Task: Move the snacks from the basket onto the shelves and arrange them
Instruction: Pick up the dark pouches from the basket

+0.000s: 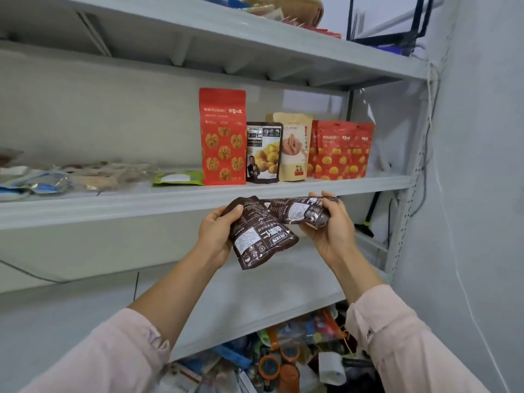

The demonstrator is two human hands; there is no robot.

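The left hand (217,234) grips one brown pouch (262,239) by its upper corner, thumb on its face, so it hangs down toward five o'clock with the print upside down. The right hand (331,231) curls round a second brown pouch (297,211), which lies nearly level and points to nine o'clock, its end overlapping the first. Both pouches sit just in front of the edge of the middle shelf (113,208). They are probably held there so they can be turned upright and label-out before going on.

At twelve o'clock from the hands a row stands on that shelf: a tall red bag (222,137), a standing brown pouch (264,153), a beige pouch (293,150) and, toward one o'clock, small red bags (340,151). The standing brown pouch looks like the held pair, so they likely belong beside it, like with like. A green packet (178,178) lies flat at ten o'clock. I cannot pick out the basket. A heap of mixed packets (283,361) sits low at six o'clock.
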